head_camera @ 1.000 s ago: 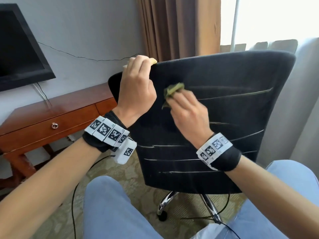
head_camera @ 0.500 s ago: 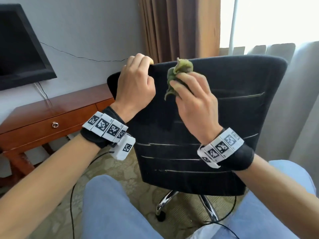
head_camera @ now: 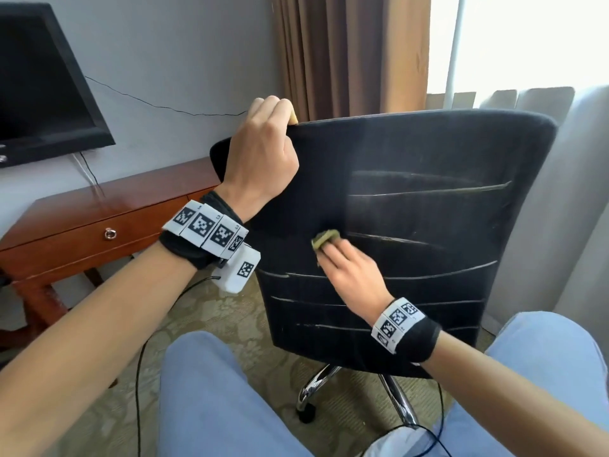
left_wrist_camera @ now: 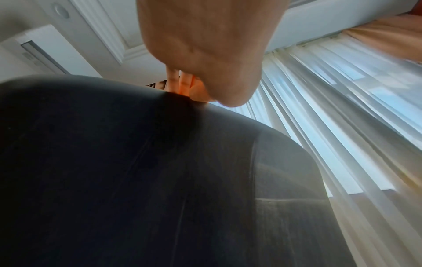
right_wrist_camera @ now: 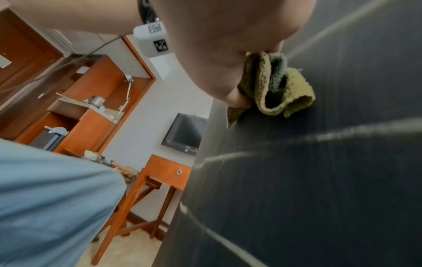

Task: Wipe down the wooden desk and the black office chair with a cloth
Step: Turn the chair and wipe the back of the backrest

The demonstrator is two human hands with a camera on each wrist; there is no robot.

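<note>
Chair back (head_camera: 412,225): top edge gripped by left hand (head_camera: 260,153); cloth (head_camera: 324,239) bunched under right hand (head_camera: 352,275), pressed mid-back. Desk (head_camera: 108,206) left of the chair. Risk: castors roll if the grip slackens; cloth snagged on seams.

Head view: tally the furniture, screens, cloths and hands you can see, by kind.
Chair: 1
Wooden desk: 1
Screen: 1
Cloth: 1
Hands: 2, left hand and right hand
Total: 6
</note>
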